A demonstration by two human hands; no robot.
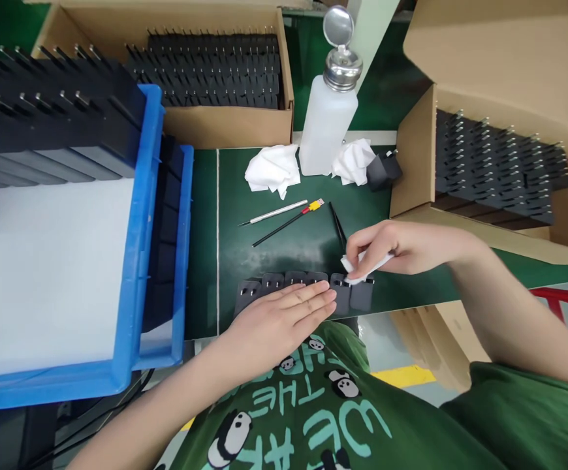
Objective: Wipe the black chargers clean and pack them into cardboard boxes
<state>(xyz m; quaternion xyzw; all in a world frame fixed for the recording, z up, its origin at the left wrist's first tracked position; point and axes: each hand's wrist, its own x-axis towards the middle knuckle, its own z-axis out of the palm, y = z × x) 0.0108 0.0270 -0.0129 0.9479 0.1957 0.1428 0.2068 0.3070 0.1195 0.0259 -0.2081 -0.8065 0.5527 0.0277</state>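
A row of several black plug adapters (341, 297) lies along the front edge of the green table, metal pins at their far ends. Flat across the middle of that row rests my left hand (284, 316), fingers stretched out and holding nothing. My right hand (379, 248) pinches a folded white wipe (362, 266) against the pins at the right end of the row. Just beyond it lie black tweezers (337, 225), their near end close to my fingers. A silver pen-like tool (274, 213) and a short USB cable (288, 222) with a yellow plug lie farther left.
At the back stands a white pump bottle (328, 124), lid up, between crumpled wipes (273, 170). A single adapter (383, 171) sits beside it. Cardboard boxes (230, 127) of adapters stand behind and at the right. Stacked blue crates (130, 281) flank the left.
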